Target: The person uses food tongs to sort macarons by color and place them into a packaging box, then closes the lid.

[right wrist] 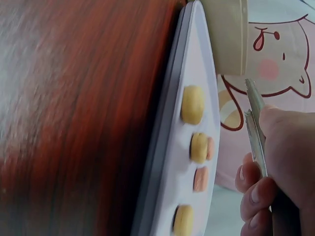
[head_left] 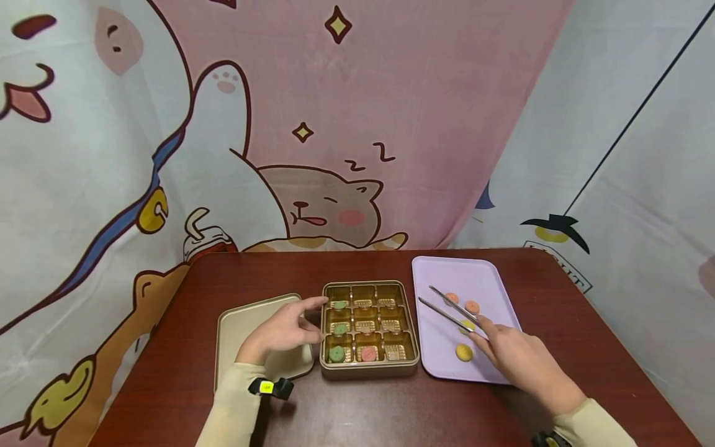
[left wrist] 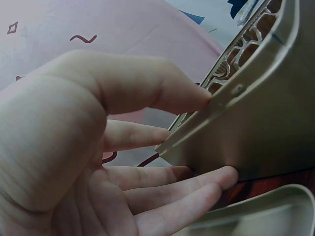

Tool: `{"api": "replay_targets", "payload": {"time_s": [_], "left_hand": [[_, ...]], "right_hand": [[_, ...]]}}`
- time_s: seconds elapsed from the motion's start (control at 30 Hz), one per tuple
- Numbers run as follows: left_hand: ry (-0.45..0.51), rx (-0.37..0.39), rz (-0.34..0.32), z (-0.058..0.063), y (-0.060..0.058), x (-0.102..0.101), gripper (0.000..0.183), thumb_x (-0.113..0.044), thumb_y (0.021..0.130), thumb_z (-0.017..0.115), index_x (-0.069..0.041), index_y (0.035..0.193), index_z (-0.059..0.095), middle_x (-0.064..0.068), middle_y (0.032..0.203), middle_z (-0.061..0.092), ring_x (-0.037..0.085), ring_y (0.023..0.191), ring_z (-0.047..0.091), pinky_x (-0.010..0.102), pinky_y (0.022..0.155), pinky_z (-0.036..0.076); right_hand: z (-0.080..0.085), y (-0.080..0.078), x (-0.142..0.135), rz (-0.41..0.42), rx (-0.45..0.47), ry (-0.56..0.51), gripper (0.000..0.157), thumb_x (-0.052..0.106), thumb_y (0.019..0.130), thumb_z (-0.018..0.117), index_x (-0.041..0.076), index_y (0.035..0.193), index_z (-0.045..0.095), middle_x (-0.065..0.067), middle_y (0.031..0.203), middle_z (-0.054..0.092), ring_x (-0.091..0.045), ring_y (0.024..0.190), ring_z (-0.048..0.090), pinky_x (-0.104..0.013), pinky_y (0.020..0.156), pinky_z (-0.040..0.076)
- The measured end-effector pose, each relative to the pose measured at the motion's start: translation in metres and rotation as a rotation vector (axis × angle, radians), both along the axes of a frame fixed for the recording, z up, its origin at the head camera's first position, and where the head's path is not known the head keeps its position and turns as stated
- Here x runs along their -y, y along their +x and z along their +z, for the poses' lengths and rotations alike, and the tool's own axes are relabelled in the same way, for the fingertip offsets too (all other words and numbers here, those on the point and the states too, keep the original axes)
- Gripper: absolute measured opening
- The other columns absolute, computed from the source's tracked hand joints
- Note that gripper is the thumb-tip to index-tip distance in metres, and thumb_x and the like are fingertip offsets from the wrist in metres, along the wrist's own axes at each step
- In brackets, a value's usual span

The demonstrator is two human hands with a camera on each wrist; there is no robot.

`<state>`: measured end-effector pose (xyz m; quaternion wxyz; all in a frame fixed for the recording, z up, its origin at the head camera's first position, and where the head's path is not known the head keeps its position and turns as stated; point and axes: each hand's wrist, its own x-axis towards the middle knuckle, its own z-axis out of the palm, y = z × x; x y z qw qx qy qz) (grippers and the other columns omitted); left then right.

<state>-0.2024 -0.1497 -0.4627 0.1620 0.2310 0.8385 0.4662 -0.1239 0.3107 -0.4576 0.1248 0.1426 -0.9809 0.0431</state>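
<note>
My left hand rests against the left side of a gold metal box; in the left wrist view the thumb touches its rim, the other fingers spread along the wall. Inside, a divided gold insert holds green macarons in the left column and a pink macaron in the front middle compartment. My right hand grips metal tongs, their tips apart with nothing between them, above a lilac tray. On this tray lie pink macarons and yellow macarons, one partly behind the tongs in the head view.
The box's gold lid lies left of the box, partly under my left forearm. A dark red-brown wooden table carries everything. Behind it hangs a cartoon-printed cloth.
</note>
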Motion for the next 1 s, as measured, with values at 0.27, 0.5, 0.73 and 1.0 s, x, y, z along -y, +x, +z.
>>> {"api": "replay_targets", "payload": {"time_s": [0.27, 0.5, 0.73, 1.0], "left_hand": [[0.004, 0.006, 0.002, 0.000, 0.000, 0.000, 0.084, -0.007, 0.085, 0.080, -0.002, 0.159, 0.041, 0.025, 0.154, 0.050, 0.016, 0.092, 0.076, 0.030, 0.082, 0.061], [0.010, 0.010, -0.003, 0.000, 0.000, 0.000, 0.084, -0.006, 0.085, 0.079, -0.002, 0.160, 0.040, 0.026, 0.152, 0.052, 0.016, 0.092, 0.076, 0.030, 0.082, 0.062], [0.012, 0.009, -0.010, 0.000, 0.000, 0.001, 0.084, -0.005, 0.085, 0.079, -0.001, 0.160, 0.040, 0.026, 0.151, 0.053, 0.016, 0.092, 0.076, 0.029, 0.081, 0.062], [0.013, 0.009, -0.011, 0.000, 0.000, 0.001, 0.084, -0.005, 0.085, 0.078, -0.001, 0.160, 0.040, 0.026, 0.149, 0.054, 0.016, 0.091, 0.075, 0.030, 0.081, 0.061]], "right_hand": [[-0.005, -0.007, -0.013, -0.094, 0.141, 0.010, 0.046, 0.035, 0.099, 0.073, -0.003, 0.124, 0.065, -0.016, 0.091, 0.075, -0.022, 0.068, 0.066, -0.047, 0.049, 0.053], [-0.007, -0.010, -0.019, -0.149, 0.216, 0.008, 0.047, 0.036, 0.101, 0.069, -0.005, 0.123, 0.063, -0.018, 0.091, 0.073, -0.021, 0.064, 0.061, -0.044, 0.049, 0.052], [-0.008, -0.010, -0.023, -0.179, 0.260, 0.011, 0.043, 0.035, 0.103, 0.067, -0.005, 0.117, 0.062, -0.012, 0.076, 0.066, -0.019, 0.060, 0.052, -0.037, 0.048, 0.046], [-0.012, -0.009, -0.024, -0.149, 0.230, 0.010, 0.030, 0.032, 0.102, 0.068, 0.004, 0.099, 0.059, -0.004, 0.065, 0.053, -0.018, 0.058, 0.047, -0.037, 0.047, 0.041]]}}
